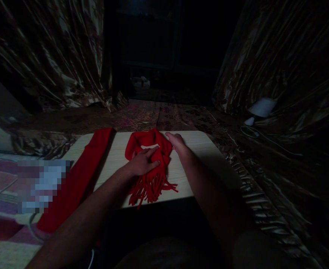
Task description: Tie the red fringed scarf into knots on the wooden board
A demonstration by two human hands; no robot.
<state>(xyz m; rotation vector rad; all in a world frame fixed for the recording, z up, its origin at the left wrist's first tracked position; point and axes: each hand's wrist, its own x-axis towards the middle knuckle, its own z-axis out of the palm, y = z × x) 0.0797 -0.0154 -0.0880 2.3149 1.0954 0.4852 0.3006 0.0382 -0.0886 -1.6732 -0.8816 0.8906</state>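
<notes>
A red fringed scarf [153, 138] lies looped into a ring on the pale wooden table [192, 175], with its tasselled end toward me. Through the loop a strip of tabletop shows. My left hand [143, 162] rests on the scarf's near side, palm down, fingers apart. At the loop's right edge is my right hand [176, 141], its thumb stretched out and touching or very close to the cloth; its other fingers are partly hidden. Left of the scarf, a long folded red cloth [83, 168] runs along the table and over its left edge.
Patterned curtains [49, 56] hang on both sides of a dark window [147, 41]. A small white lamp [263, 107] with a cord stands at the right. A pixelated patch [43, 186] covers something on the striped cloth [2, 186] at the left.
</notes>
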